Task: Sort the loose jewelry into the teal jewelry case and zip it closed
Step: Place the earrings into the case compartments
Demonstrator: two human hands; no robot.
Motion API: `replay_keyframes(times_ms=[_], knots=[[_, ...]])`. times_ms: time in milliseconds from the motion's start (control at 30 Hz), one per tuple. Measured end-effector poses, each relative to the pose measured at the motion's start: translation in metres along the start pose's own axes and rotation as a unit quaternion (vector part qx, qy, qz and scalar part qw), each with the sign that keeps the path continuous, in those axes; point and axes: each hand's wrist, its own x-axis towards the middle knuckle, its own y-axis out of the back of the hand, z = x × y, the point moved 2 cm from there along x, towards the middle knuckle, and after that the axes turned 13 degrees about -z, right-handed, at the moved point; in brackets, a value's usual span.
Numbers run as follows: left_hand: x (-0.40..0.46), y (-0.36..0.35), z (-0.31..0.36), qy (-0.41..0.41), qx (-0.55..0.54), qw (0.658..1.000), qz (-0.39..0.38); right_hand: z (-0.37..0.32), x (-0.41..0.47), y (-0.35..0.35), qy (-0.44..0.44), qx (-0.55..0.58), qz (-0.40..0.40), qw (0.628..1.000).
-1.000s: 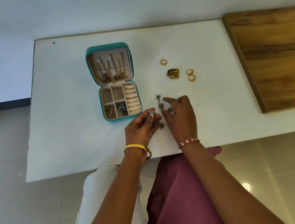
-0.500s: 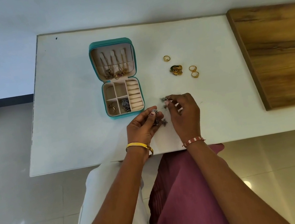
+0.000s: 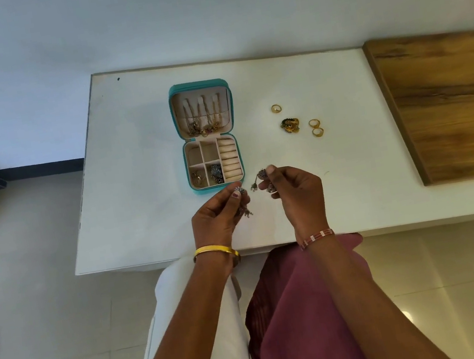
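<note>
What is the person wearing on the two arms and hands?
Both forearms are bare, with no sleeves. The left wrist carries a plain yellow bangle. The right wrist carries a narrow bracelet of red and white beads. One left fingernail has dark red polish.

No legible text or labels anywhere
</note>
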Motion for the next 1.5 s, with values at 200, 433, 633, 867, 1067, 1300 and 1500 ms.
replay_keyframes(times_ms=[200,433,633,867,1067,1300,1500], knots=[[0.010,0.014,0.046,-0.069,-0.031,0.997,0.025,-0.027,0.019,-0.032,0.027,-0.094,-0.044,0.994],[0.043,0.021,0.082,-0.089,-0.050,0.994,0.036,-0.041,0.073,-0.064,0.073,-0.245,-0.038,0.966],[0.059,0.029,0.080,-0.060,-0.070,0.994,0.059,-0.026,0.095,-0.074,0.031,-0.307,-0.053,0.950],[0.062,0.033,0.070,-0.023,-0.049,0.997,0.061,-0.017,0.101,-0.078,0.004,-0.362,-0.077,0.929],[0.061,0.036,0.061,-0.019,0.009,0.997,0.069,-0.028,0.088,-0.071,0.049,-0.344,-0.045,0.937],[0.055,0.017,0.069,-0.045,0.110,0.990,0.069,-0.046,0.065,-0.068,0.070,-0.236,-0.138,0.959],[0.056,0.007,0.077,-0.055,0.159,0.984,0.054,-0.059,0.071,-0.060,0.123,-0.256,-0.121,0.951]])
